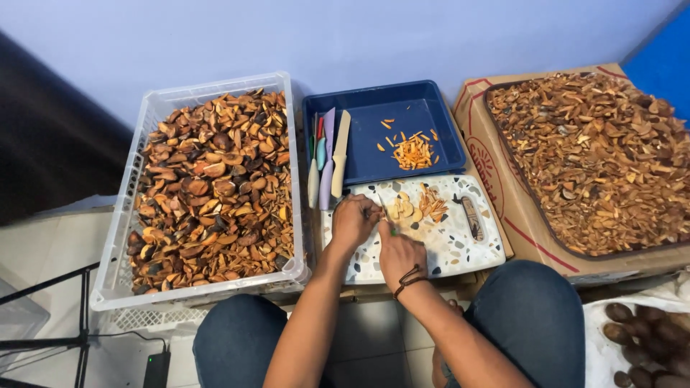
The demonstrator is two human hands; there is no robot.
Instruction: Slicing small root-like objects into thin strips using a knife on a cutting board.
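Here a small seed piece is pinched in the closed left hand on the speckled board, while a knife is gripped in the closed right hand. Slicing appears underway; steady, thin cuts are called for next. Behind the board, cut strips lie in a blue tray.

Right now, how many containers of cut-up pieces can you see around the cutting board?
3: a white crate of brown husk pieces at left, a blue tray with a few orange slivers behind the board, and a dark tray of brown chips on a cardboard box at right. Others may lie outside the frame.
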